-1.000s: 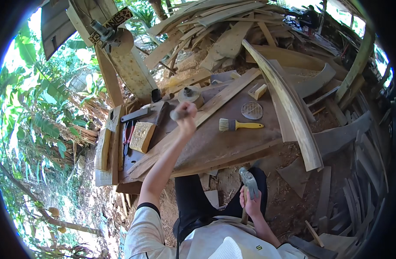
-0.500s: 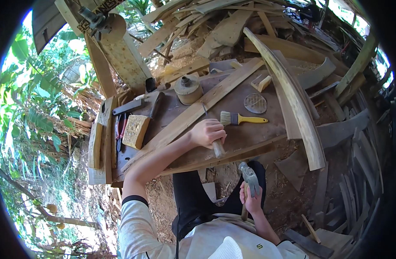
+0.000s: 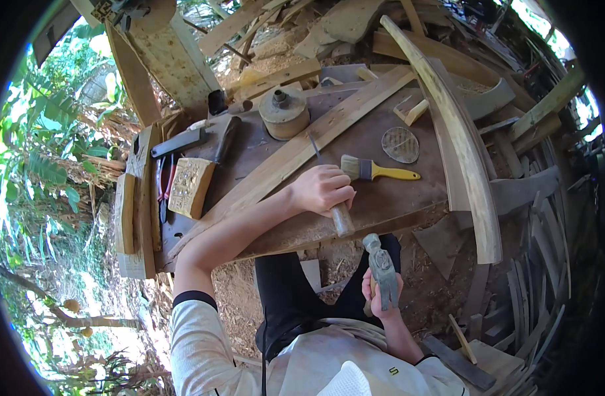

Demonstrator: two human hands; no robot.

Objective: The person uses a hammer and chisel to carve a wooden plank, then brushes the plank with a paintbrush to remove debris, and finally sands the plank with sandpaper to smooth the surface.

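My left hand [image 3: 325,188] is closed on a chisel [image 3: 343,222], its wooden handle toward me and its thin metal blade reaching to a long plank [image 3: 354,112] lying diagonally on the workbench [image 3: 283,239]. My right hand [image 3: 382,292] grips a claw hammer [image 3: 375,254] below the bench's front edge, over my right leg. A yellow-handled paintbrush [image 3: 395,173] lies right of the chisel, near a round patterned disc [image 3: 399,144]. Behind stands a metal can [image 3: 284,113]. At the left are a wooden block [image 3: 191,188] and red-handled pliers [image 3: 165,185].
A long curved pale board [image 3: 451,138] runs along the bench's right side, with piles of offcuts [image 3: 537,277] beyond it and more boards [image 3: 345,26] heaped behind. A wooden post [image 3: 184,72] with mounted metal hardware stands at the back left. Plants fill the left side.
My left hand has come down and rightward with the chisel onto the front of the bench, its blade now along the plank. The hammer has risen slightly. The view has shifted.
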